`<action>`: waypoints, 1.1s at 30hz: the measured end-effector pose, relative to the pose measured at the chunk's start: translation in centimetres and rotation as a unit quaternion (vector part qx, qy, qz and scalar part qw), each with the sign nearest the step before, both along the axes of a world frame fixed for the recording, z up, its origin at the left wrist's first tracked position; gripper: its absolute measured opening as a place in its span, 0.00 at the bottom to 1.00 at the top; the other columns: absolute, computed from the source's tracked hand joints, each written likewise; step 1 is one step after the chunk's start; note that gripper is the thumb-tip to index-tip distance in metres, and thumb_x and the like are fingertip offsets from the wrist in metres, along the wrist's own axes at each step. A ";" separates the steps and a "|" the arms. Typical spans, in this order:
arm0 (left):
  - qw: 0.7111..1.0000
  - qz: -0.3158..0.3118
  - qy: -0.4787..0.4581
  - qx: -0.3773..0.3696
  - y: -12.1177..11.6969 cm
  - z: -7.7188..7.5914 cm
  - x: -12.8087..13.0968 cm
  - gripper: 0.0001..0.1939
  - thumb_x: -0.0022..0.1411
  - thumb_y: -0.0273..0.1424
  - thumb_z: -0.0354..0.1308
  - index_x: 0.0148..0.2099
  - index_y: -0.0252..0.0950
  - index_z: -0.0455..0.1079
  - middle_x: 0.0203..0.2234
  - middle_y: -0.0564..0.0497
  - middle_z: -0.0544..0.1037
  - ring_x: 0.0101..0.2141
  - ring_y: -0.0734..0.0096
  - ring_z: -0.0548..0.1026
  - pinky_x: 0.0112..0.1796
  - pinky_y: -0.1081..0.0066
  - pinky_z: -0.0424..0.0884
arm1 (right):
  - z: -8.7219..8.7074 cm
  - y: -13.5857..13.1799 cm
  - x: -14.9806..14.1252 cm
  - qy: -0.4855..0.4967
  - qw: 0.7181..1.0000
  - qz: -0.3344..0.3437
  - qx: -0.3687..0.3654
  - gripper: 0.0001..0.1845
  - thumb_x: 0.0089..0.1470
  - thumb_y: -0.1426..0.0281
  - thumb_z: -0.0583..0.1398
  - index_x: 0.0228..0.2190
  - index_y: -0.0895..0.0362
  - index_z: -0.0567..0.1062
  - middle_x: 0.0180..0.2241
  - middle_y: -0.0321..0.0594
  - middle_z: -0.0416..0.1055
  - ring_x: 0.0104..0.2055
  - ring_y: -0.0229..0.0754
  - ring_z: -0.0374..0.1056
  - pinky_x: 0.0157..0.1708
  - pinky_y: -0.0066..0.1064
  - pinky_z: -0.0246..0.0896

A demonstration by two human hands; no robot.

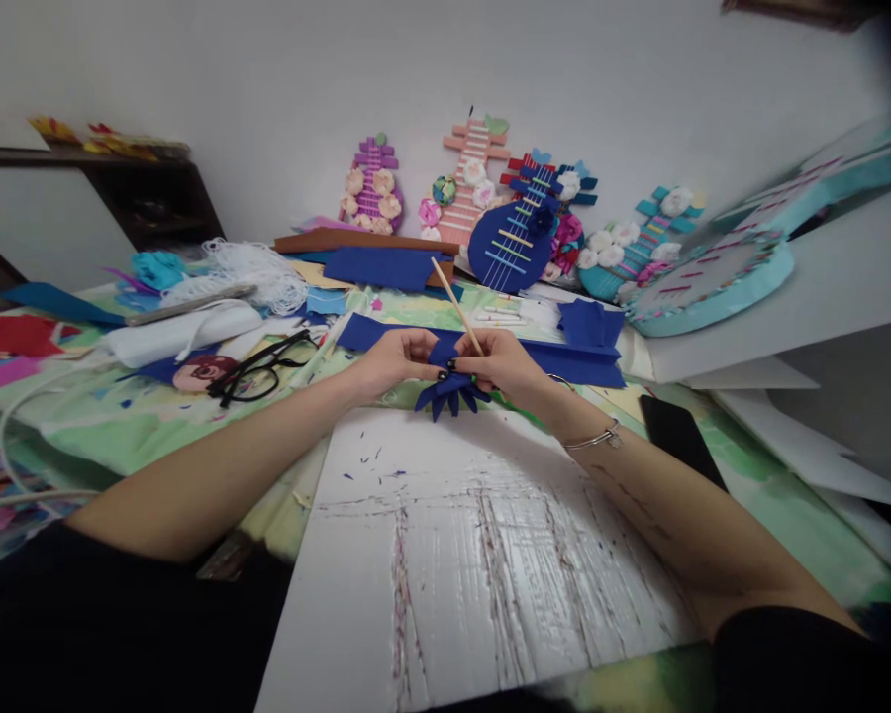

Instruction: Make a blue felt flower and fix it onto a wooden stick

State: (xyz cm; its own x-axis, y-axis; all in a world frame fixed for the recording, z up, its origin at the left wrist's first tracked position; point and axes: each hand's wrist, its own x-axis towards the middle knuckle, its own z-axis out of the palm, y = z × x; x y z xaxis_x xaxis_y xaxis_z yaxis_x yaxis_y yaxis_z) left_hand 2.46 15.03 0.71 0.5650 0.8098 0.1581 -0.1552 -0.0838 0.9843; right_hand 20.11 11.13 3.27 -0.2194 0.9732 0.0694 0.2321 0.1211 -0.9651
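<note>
A dark blue paper flower (451, 399) with pointed petals hangs between my two hands, over the far edge of a scratched white board (342, 564). My left hand (392, 364) is closed, pinching the flower's upper part from the left. From the right, my right hand (501, 364) pinches the same paper and also grips a thin wooden stick (452, 297), which slants up and to the left. The fingertips of both hands nearly meet, hiding part of the flower's centre. Behind them lie dark blue paper strips (579, 362).
Black glasses (256, 381) and white string (256, 277) lie to the left. A black phone (681, 436) rests at the right. Decorated paper instruments, including a blue one (511, 248), lean on the wall. A large light-blue one (713, 282) stands at the right. Blue scraps dot the board.
</note>
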 end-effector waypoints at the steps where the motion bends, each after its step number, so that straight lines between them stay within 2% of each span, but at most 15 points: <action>1: 1.000 -0.001 -0.002 0.000 0.1 -0.1 0.0 0.13 0.39 0.23 0.69 0.31 0.32 0.71 0.25 0.52 0.77 0.27 0.76 0.74 0.32 0.74 0.69 | 0.0 -0.1 -0.1 -0.003 1.000 -0.001 0.001 0.07 0.42 0.76 0.61 0.26 0.57 0.67 0.16 0.28 0.59 0.13 0.27 0.50 0.11 0.24 0.43; 5: 1.000 0.023 -0.004 -0.001 0.2 -0.2 0.0 0.10 0.44 0.27 0.68 0.25 0.31 0.69 0.19 0.54 0.73 0.21 0.80 0.69 0.25 0.77 0.64 | 0.1 0.0 0.1 -0.059 0.998 0.021 0.021 0.06 0.45 0.73 0.61 0.26 0.57 0.67 0.17 0.29 0.59 0.15 0.28 0.50 0.13 0.25 0.44; 7: 0.999 0.040 -0.006 -0.008 0.2 -0.2 -0.1 0.08 0.46 0.28 0.68 0.26 0.31 0.71 0.20 0.53 0.73 0.21 0.81 0.69 0.24 0.77 0.63 | 0.3 0.2 0.5 -0.115 0.989 0.037 0.080 0.06 0.49 0.69 0.60 0.25 0.57 0.68 0.19 0.31 0.59 0.19 0.30 0.52 0.17 0.25 0.46; 10: 0.997 0.064 -0.013 -0.032 0.1 0.1 -0.1 0.07 0.47 0.27 0.67 0.31 0.30 0.75 0.24 0.50 0.76 0.23 0.79 0.71 0.26 0.76 0.65 | 1.1 0.7 1.6 -0.198 0.955 0.038 0.216 0.12 0.54 0.64 0.57 0.26 0.58 0.72 0.23 0.35 0.63 0.25 0.32 0.55 0.23 0.25 0.49; 12: 0.995 0.081 -0.014 -0.051 0.0 0.3 -0.1 0.07 0.47 0.25 0.67 0.32 0.30 0.75 0.25 0.49 0.77 0.23 0.78 0.72 0.26 0.75 0.66 | 1.8 0.9 2.5 -0.238 0.937 0.033 0.253 0.14 0.57 0.65 0.53 0.29 0.58 0.75 0.22 0.35 0.65 0.24 0.33 0.55 0.24 0.26 0.47; 16: 0.994 0.085 -0.027 -0.060 -0.1 0.5 -0.1 0.07 0.46 0.23 0.66 0.32 0.30 0.76 0.24 0.49 0.77 0.23 0.77 0.72 0.28 0.73 0.68 | 2.5 1.4 3.8 -0.316 0.905 0.023 0.283 0.12 0.52 0.69 0.55 0.26 0.59 0.78 0.19 0.35 0.66 0.21 0.32 0.54 0.24 0.27 0.44; 20: 0.993 0.087 -0.061 -0.059 0.0 0.3 -0.1 0.08 0.45 0.23 0.67 0.30 0.29 0.74 0.23 0.50 0.76 0.24 0.76 0.73 0.29 0.73 0.68 | 2.3 1.6 4.2 -0.368 0.879 0.013 0.303 0.11 0.50 0.70 0.56 0.24 0.57 0.78 0.19 0.36 0.68 0.22 0.34 0.55 0.25 0.28 0.45; 24: 0.991 0.099 -0.069 -0.066 0.1 0.2 -0.2 0.09 0.43 0.23 0.68 0.30 0.29 0.74 0.23 0.51 0.76 0.24 0.77 0.72 0.27 0.75 0.67 | 2.2 1.5 3.9 -0.382 0.867 0.001 0.321 0.11 0.50 0.70 0.56 0.25 0.57 0.78 0.20 0.37 0.70 0.23 0.35 0.57 0.26 0.29 0.46; 28: 0.993 0.094 -0.056 -0.037 0.2 0.1 -0.3 0.08 0.43 0.25 0.69 0.29 0.29 0.74 0.22 0.51 0.75 0.22 0.78 0.71 0.24 0.76 0.65 | 2.3 1.4 3.8 -0.397 0.855 -0.009 0.334 0.11 0.50 0.71 0.56 0.25 0.57 0.79 0.22 0.38 0.71 0.24 0.36 0.59 0.27 0.30 0.47; 33: 0.994 0.106 -0.032 -0.018 0.4 -0.1 -0.4 0.11 0.42 0.26 0.69 0.32 0.30 0.77 0.24 0.49 0.78 0.24 0.76 0.72 0.27 0.74 0.67 | 2.2 1.5 3.9 -0.413 0.847 -0.014 0.336 0.11 0.50 0.71 0.57 0.28 0.58 0.80 0.24 0.39 0.74 0.25 0.37 0.62 0.27 0.29 0.49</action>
